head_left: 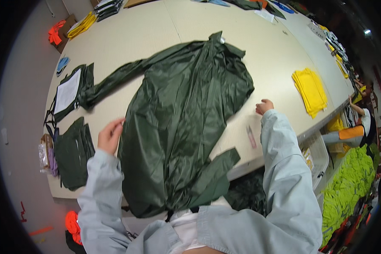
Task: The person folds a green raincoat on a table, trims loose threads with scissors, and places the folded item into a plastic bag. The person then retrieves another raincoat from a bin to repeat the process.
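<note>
From where I stand, a dark green coat [173, 114] covers the middle of the pale surface [275, 55], creased and glossy, its collar end pointing away from the wearer of the light blue-grey jacket [283, 169] and its lower end coming right up against that person's front. It lies between the two hands, taking up most of the space there.

The left hand [110, 136] is at the coat's left edge, about halfway down, thumb and fingers drawn together by the cloth. Whether they pinch the edge or only brush it, I can't tell from here. The right hand [264, 106] is off to the coat's other side, with bare surface between it and the fabric; its fingers are loosely bent and I see nothing in them, so it looks released.

One sleeve [118, 78] stretches out to the left, beyond the left hand, its end by a dark green stack [88, 76] topped with a white sheet [67, 91]. Nearer the person on that side lies another dark green folded piece [74, 154]. A small tool with a reddish handle [252, 137] rests between the coat and the right forearm, near the right hand. Further right sits a folded yellow bundle [310, 92], apart from the coat.
</note>
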The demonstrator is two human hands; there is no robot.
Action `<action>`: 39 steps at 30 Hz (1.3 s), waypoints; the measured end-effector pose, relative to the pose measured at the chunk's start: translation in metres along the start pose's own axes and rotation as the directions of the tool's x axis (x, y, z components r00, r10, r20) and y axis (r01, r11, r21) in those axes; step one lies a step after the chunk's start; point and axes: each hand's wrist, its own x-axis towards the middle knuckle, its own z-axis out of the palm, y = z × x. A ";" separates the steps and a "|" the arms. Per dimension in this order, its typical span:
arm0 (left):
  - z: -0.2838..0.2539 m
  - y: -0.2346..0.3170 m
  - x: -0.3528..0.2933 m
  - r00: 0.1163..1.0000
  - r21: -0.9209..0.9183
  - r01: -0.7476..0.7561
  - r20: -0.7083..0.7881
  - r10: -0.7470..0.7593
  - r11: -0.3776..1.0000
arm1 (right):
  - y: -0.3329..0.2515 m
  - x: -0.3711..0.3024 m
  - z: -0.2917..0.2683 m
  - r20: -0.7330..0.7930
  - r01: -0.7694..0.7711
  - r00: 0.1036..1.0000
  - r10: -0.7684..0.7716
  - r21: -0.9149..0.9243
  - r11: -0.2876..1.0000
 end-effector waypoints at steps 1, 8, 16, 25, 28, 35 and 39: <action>0.006 -0.011 0.037 0.987 0.105 -0.133 -0.079 0.141 0.986 | -0.019 0.010 0.010 0.040 -0.094 0.995 0.095 -0.022 0.995; 0.091 -0.035 0.254 0.935 0.789 -0.072 -0.159 0.316 0.610 | -0.030 0.079 0.061 0.130 0.340 0.896 -0.425 0.415 0.844; 0.081 -0.062 0.305 0.953 0.756 0.295 -0.185 -0.242 0.584 | -0.156 0.063 0.036 0.305 0.350 0.746 -0.592 0.576 0.738; -0.110 -0.047 0.342 0.586 0.647 0.566 -0.752 0.303 0.510 | -0.340 0.179 -0.045 0.027 0.644 0.211 -0.977 -0.756 0.118; -0.161 -0.098 0.374 0.628 0.695 0.515 -0.704 0.332 0.502 | -0.366 0.182 0.021 -0.103 0.242 0.398 -0.911 -0.947 0.213; -0.082 -0.028 0.192 0.934 0.685 0.148 -0.335 0.127 0.713 | -0.266 0.129 0.044 0.199 0.836 0.423 -0.884 -0.461 0.297; -0.043 -0.034 -0.005 0.977 0.415 0.214 -0.081 -0.199 0.884 | -0.156 -0.003 -0.010 0.548 0.794 0.593 -0.591 -0.275 0.542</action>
